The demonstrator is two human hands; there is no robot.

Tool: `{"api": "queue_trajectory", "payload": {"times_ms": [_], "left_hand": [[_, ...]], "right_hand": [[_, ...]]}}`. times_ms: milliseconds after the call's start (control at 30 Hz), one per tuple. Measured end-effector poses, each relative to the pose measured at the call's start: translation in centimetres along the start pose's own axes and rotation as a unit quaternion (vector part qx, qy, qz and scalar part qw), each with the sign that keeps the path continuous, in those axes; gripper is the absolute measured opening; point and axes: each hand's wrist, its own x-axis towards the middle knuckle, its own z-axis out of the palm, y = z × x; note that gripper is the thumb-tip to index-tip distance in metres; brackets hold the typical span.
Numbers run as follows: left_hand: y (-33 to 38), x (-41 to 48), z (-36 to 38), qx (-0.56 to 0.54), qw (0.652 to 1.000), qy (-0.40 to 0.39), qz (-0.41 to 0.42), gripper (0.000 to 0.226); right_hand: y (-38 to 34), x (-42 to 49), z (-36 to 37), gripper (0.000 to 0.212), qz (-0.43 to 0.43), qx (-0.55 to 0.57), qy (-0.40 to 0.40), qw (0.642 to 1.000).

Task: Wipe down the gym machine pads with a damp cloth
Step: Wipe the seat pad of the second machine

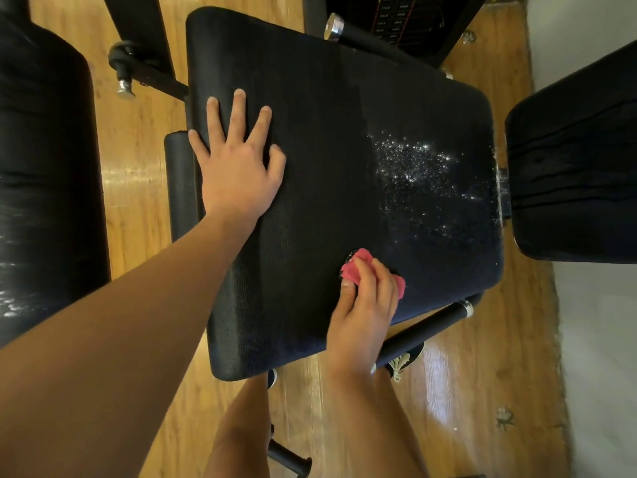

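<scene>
The right grip (pixel 365 312) curls its fingers round a crumpled pink cloth (pixel 353 270), pressing it on the near part of the large black textured rectangular pad (pixel 327 132). The left grip (pixel 238 174) lies flat on the pad's left side, fingers spread and straight.

Black seat pad (pixel 327 132) — pink cloth (pixel 355 268), glistening droplets (pixel 413 163) on top

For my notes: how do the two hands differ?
The left hand lies flat, fingers spread, holding nothing; the right hand grips a pink cloth. The left hand is by the left edge of the pad, the right hand near its front edge. Both rest on the pad.
</scene>
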Motion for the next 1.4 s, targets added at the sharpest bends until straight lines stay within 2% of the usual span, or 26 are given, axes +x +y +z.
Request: {"api": "queue_trajectory", "payload": {"times_ms": [133,300,400,500,767,1000,1233,1400], "left_hand": [[-0.1,0.1,-0.3,0.010,1.000,-0.009,0.000,0.058],[0.7,2.9,-0.6,-0.007,0.999,0.046,0.000,0.048],[1.9,6.1,-0.8,-0.032,0.999,0.035,-0.009,0.051],[2.1,6.9,0.0,0.012,1.000,0.015,-0.004,0.057],[2.2,6.8,1.1,0.061,0.997,0.044,0.004,0.059],[2.6,6.9,1.3,0.076,0.996,0.044,-0.003,0.060],[2.6,7.2,1.1,0.079,0.996,0.037,-0.012,0.061],[2.6,7.3,1.0,0.080,0.996,0.035,-0.014,0.061]], "right_hand": [[1.4,1.3,-1.1,0.028,-0.077,0.004,-0.037,0.996],[2.9,3.8,-1.7,0.032,-0.173,0.019,-0.038,0.984],[2.4,6.3,-1.6,0.033,-0.204,0.028,-0.033,0.978],[0.9,9.4,-1.4,0.032,-0.216,0.053,-0.011,0.975],[-5.2,21.1,1.1,0.028,-0.261,0.094,-0.002,0.961],[-7.8,27.5,4.7,0.030,-0.317,0.074,-0.042,0.945],[-6.7,28.7,5.6,0.028,-0.306,0.010,-0.114,0.945],[-7.6,29.3,5.5,0.041,-0.282,0.023,-0.129,0.950]]}}
